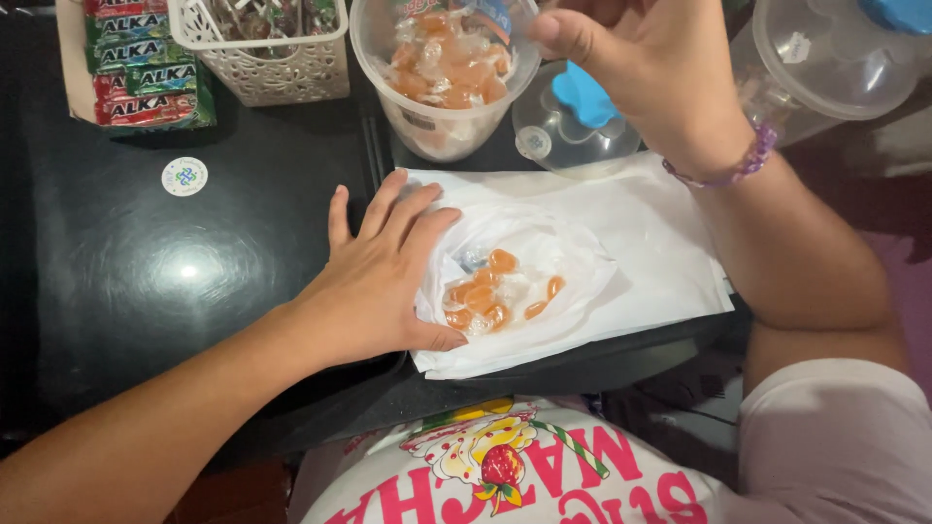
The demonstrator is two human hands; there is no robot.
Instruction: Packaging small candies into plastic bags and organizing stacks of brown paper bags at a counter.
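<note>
My left hand [381,272] lies flat, fingers apart, on the left edge of a thin white plastic bag [621,243] spread on the black table. Several orange wrapped candies [490,291] sit in a small pile inside the bag, just right of my thumb. My right hand [646,73] is raised over a clear plastic tub [442,131] filled with the same orange candies. Its fingers are curled at the tub's rim; I cannot tell whether they hold a candy. A beaded bracelet [743,167] circles that wrist.
A white mesh basket [282,68] and stacked red and green candy packs [146,68] stand at the back left. A clear lid with a blue knob [582,102] and another clear container [835,63] lie at the back right. A round sticker [184,177] is on the table.
</note>
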